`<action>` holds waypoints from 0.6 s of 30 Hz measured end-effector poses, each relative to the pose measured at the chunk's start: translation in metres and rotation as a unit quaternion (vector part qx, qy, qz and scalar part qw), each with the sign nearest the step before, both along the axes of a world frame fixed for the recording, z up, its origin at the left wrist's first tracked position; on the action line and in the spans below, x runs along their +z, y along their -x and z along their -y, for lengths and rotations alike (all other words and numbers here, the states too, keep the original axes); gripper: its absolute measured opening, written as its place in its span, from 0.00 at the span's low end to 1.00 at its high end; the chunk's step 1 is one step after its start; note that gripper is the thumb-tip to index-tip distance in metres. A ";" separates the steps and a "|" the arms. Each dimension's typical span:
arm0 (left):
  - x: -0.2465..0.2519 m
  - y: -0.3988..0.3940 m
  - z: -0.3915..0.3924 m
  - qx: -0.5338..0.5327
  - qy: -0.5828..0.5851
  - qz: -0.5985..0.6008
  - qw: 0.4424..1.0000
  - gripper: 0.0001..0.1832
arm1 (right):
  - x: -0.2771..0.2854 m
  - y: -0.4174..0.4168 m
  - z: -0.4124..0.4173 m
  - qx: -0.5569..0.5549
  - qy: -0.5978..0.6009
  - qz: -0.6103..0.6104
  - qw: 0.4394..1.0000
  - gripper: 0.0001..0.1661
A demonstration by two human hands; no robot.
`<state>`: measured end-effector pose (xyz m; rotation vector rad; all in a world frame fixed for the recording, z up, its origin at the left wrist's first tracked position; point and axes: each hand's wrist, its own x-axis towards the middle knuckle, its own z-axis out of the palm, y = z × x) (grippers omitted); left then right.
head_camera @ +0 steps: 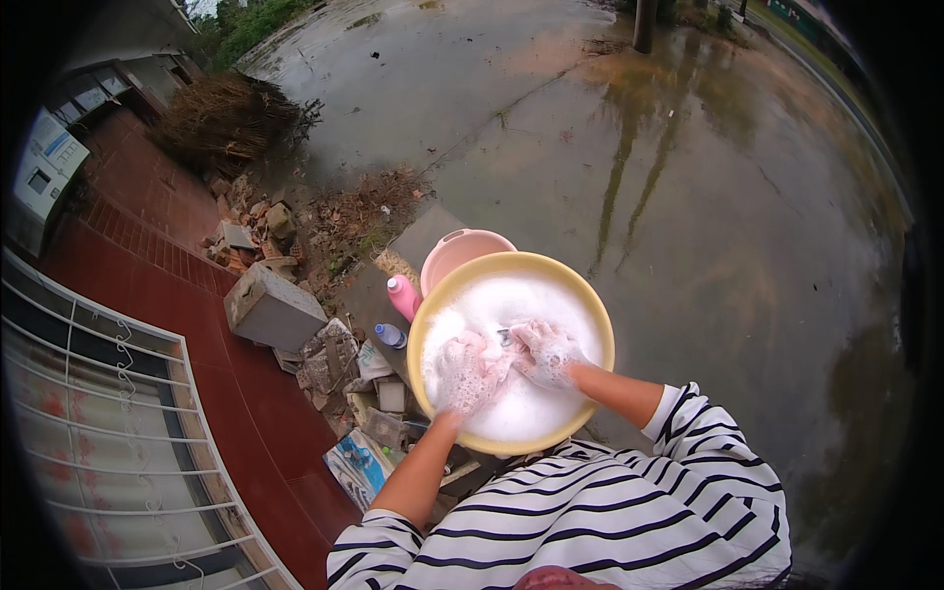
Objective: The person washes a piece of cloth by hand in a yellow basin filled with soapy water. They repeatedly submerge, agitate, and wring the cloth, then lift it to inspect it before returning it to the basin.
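A yellow plastic basin (606, 332) full of thick white suds (509, 420) stands before me. Inside it, my left hand (466, 377) and my right hand (547, 351) are both coated in foam. They grip what looks like a wet, pale pink cloth (500, 365), mostly hidden by fingers and lather. A small grey patch (505, 337) shows beside the right fingertips; what it is cannot be made out. Just beyond the basin, partly covered by its rim, is a pink plastic basin (463, 247).
A pink bottle with a white cap (403, 296) and a clear bottle with a blue cap (391, 335) are left of the basins. Further left are a concrete block (274, 308), rubble (258, 228) and a white window grille (133, 435). Shallow water (708, 243) covers the ground to the right.
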<state>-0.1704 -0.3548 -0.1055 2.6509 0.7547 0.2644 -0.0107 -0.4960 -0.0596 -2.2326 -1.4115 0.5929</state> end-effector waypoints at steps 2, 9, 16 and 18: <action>-0.036 -0.003 0.005 -0.042 0.041 -0.078 0.995 0.32 | -0.052 0.008 -0.005 0.004 -0.053 0.081 0.995 0.24; -0.136 -0.019 -0.015 -0.145 -0.008 -0.403 0.903 0.29 | -0.119 -0.011 -0.020 0.086 0.171 -0.112 0.975 0.25; -0.181 -0.033 -0.051 -0.101 0.141 -0.445 0.878 0.27 | -0.155 -0.026 -0.059 0.107 0.174 -0.080 0.976 0.26; -0.175 -0.035 -0.054 -0.085 0.167 -0.441 0.878 0.26 | -0.156 -0.030 -0.064 0.099 0.162 -0.080 0.978 0.23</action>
